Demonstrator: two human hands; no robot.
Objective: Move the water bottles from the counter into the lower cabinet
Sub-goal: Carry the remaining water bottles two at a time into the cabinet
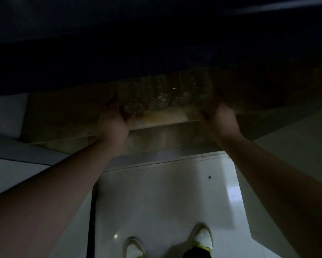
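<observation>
The left hand (pixel 117 118) curls its fingers round the near left corner of the wrapped pack of water bottles (pixel 165 94). The pack sits between both sets of fingers at the lower cabinet (pixel 63 112) floor edge, seemingly mostly inside. The right hand (pixel 221 118) grips the right corner. Pushing deeper and letting go remain.

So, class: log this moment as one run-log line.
step: placing in cabinet | left hand: grips pack's left end | right hand: grips right end | bottle pack: on cabinet shelf edge | light: dim
</observation>
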